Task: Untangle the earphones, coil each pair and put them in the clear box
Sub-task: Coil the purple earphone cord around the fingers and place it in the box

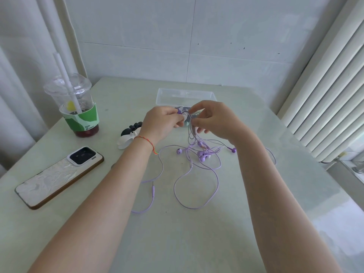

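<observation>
Both hands are raised over the centre of the worktop (256, 194). The left hand (159, 123) has its fingers curled round a dark purple earbud and some cord; the right hand (214, 121) pinches cord between thumb and forefinger, its other fingers loosely spread. From the hands several strands drop to the earphones (202, 154), a lilac tangle lying on the worktop just toward 6 o'clock of the hands, with earbuds bunched in the knot and one plug (153, 189) trailing further toward 6 o'clock. The clear box (185, 96) stands open at 12 o'clock, just behind the hands; whether anything lies in it cannot be told. At 9 o'clock stand a drink cup (78, 107) and a phone (59, 176).

The step in hand appears to be separating one pair. It is best done by following a single cord from its earbud and lifting it through loops, not pulling, since tension would tighten the knot.
</observation>
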